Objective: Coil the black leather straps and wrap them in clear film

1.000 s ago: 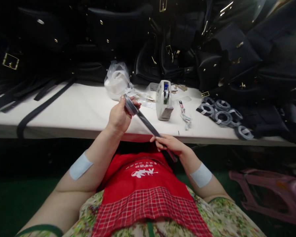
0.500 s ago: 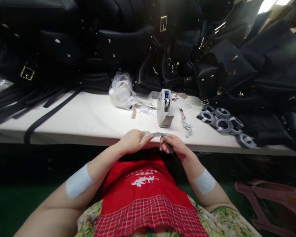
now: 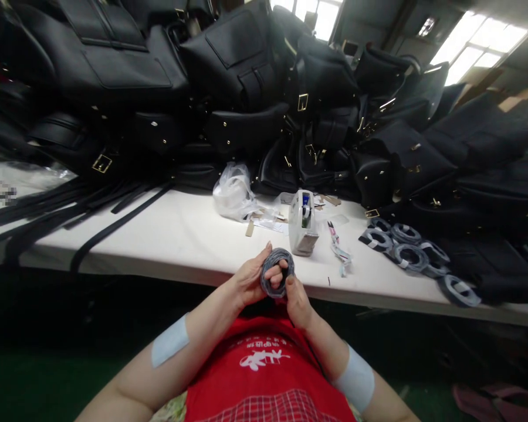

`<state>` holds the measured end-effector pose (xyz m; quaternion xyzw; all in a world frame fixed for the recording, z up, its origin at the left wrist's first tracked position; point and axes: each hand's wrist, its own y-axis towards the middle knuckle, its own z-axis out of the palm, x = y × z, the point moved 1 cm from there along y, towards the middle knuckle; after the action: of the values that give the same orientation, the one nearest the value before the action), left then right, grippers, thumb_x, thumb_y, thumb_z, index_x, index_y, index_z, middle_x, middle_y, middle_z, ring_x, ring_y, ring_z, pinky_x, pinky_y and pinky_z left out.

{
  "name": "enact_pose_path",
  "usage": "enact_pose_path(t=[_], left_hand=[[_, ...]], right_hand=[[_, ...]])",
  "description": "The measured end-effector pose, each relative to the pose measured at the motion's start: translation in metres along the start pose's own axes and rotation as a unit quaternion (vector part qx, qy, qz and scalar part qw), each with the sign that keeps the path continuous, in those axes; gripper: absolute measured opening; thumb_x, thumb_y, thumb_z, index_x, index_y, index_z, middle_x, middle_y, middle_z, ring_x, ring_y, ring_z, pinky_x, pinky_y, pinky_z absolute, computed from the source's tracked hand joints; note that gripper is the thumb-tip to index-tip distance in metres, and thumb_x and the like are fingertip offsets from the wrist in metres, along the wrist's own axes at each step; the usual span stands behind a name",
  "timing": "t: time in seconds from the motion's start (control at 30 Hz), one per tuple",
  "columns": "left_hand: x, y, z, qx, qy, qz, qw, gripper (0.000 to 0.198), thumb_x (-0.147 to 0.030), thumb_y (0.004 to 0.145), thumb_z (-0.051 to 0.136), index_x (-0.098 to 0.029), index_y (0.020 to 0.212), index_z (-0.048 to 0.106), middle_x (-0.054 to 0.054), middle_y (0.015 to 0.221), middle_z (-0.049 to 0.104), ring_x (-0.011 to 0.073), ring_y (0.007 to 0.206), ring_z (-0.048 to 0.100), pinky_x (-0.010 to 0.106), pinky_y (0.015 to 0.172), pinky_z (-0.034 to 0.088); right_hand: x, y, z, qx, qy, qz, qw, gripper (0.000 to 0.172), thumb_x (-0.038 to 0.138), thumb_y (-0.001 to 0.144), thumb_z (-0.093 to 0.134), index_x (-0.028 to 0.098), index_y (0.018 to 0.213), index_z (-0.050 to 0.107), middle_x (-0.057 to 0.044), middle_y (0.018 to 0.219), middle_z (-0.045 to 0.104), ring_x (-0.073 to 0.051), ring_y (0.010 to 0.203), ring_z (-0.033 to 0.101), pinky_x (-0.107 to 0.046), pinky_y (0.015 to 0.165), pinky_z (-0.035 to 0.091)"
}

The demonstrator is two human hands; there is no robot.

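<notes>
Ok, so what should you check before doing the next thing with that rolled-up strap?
1. Strap rolled up round: ok, the coil looks tight and even.
2. Both hands gripping it: ok, the left hand and right hand both hold the coil above the table edge.
3. Loose end tucked in: cannot tell, fingers cover it.
4. Tape dispenser close by: ok, it stands on the table just behind the hands.
5. Tape end sticking out ready: cannot tell, too small to see.
6. Other coils kept together: ok, they lie in a bunch on the table to the right.
</notes>
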<state>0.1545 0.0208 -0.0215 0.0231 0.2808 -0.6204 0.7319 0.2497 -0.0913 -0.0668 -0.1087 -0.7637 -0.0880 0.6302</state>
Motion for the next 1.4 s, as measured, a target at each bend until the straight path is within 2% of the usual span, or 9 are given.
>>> enact_pose_path(t=[0.2, 0.33, 0.53, 0.8, 0.9, 1.0, 1.1, 1.23, 1.4], left_hand=[[0.006, 0.003, -0.013, -0.091, 0.122, 0.097, 0.984, 0.053, -0.059, 0.089, 0.051, -0.01, 0.078, 0.067, 0.004, 0.063, 0.065, 0.0144, 0.057, 0.061, 0.026, 0.061, 0.051], [-0.004, 0.002, -0.03, -0.163, 0.364, 0.211, 0.893, 0.048, -0.062, 0.078, 0.061, -0.016, 0.092, 0.066, 0.003, 0.077, 0.07, 0.0184, 0.073, 0.064, 0.029, 0.069, 0.05], [-0.007, 0.003, -0.023, -0.091, 0.617, 0.147, 0.768, 0.035, -0.051, 0.079, 0.062, -0.016, 0.079, 0.069, 0.003, 0.073, 0.069, 0.0185, 0.07, 0.061, 0.028, 0.067, 0.046], [0.023, 0.013, -0.024, -0.325, 0.345, 0.317, 0.821, 0.043, -0.061, 0.087, 0.049, -0.019, 0.083, 0.056, -0.003, 0.06, 0.054, 0.0138, 0.056, 0.052, 0.024, 0.056, 0.044], [0.033, 0.007, -0.032, -0.276, 0.338, 0.277, 0.856, 0.05, -0.063, 0.09, 0.041, -0.018, 0.08, 0.059, 0.004, 0.074, 0.064, 0.0172, 0.071, 0.058, 0.027, 0.069, 0.048], [0.035, -0.005, -0.037, -0.156, 0.397, 0.184, 0.885, 0.056, -0.062, 0.092, 0.036, -0.015, 0.094, 0.066, 0.007, 0.082, 0.069, 0.0201, 0.076, 0.062, 0.031, 0.075, 0.049], [0.04, -0.017, -0.034, -0.037, 0.509, 0.126, 0.851, 0.047, -0.053, 0.089, 0.052, -0.017, 0.119, 0.062, 0.009, 0.098, 0.071, 0.0227, 0.088, 0.064, 0.032, 0.084, 0.048], [0.054, -0.028, -0.031, -0.034, 0.61, 0.118, 0.783, 0.057, -0.043, 0.087, 0.06, -0.019, 0.138, 0.048, 0.011, 0.104, 0.071, 0.0264, 0.094, 0.065, 0.035, 0.087, 0.046], [0.064, -0.03, -0.044, -0.066, 0.572, 0.122, 0.808, 0.038, -0.037, 0.091, 0.053, -0.02, 0.125, 0.058, 0.007, 0.097, 0.071, 0.022, 0.087, 0.066, 0.03, 0.08, 0.048]], right_hand=[[0.004, 0.009, -0.015, -0.023, 0.029, 0.032, 0.999, 0.058, 0.067, 0.093, 0.033, 0.019, 0.121, 0.049, -0.005, 0.082, 0.059, -0.016, 0.059, 0.052, -0.028, 0.052, 0.044], [0.018, 0.01, -0.041, 0.111, -0.117, 0.069, 0.984, 0.047, 0.06, 0.09, 0.05, 0.017, 0.105, 0.06, -0.005, 0.083, 0.063, -0.017, 0.065, 0.054, -0.031, 0.061, 0.045], [0.011, 0.008, -0.039, 0.137, -0.037, 0.107, 0.984, 0.043, 0.058, 0.09, 0.051, 0.017, 0.101, 0.06, -0.002, 0.078, 0.06, -0.015, 0.067, 0.054, -0.028, 0.061, 0.046], [-0.001, 0.007, -0.005, -0.054, 0.036, 0.07, 0.995, 0.044, 0.063, 0.091, 0.043, 0.021, 0.103, 0.048, 0.004, 0.062, 0.049, -0.011, 0.046, 0.044, -0.025, 0.046, 0.039], [0.014, 0.013, -0.033, 0.025, -0.031, 0.07, 0.997, 0.041, 0.059, 0.092, 0.045, 0.021, 0.104, 0.053, 0.0, 0.071, 0.055, -0.013, 0.053, 0.05, -0.026, 0.049, 0.042], [0.031, 0.015, -0.065, 0.271, -0.133, 0.084, 0.95, 0.037, 0.053, 0.092, 0.051, 0.019, 0.104, 0.063, -0.001, 0.077, 0.063, -0.014, 0.06, 0.054, -0.025, 0.056, 0.045], [0.038, 0.013, -0.074, 0.405, -0.182, 0.068, 0.893, 0.031, 0.048, 0.087, 0.06, 0.018, 0.091, 0.069, -0.001, 0.074, 0.066, -0.013, 0.06, 0.054, -0.024, 0.058, 0.043], [0.025, 0.009, -0.056, 0.416, -0.183, 0.044, 0.89, 0.03, 0.045, 0.085, 0.064, 0.016, 0.09, 0.07, -0.001, 0.076, 0.067, -0.014, 0.063, 0.056, -0.023, 0.06, 0.042], [0.0, -0.003, -0.042, 0.352, -0.13, 0.106, 0.921, 0.038, 0.047, 0.077, 0.072, 0.013, 0.094, 0.07, -0.001, 0.079, 0.068, -0.015, 0.069, 0.059, -0.024, 0.063, 0.045]])
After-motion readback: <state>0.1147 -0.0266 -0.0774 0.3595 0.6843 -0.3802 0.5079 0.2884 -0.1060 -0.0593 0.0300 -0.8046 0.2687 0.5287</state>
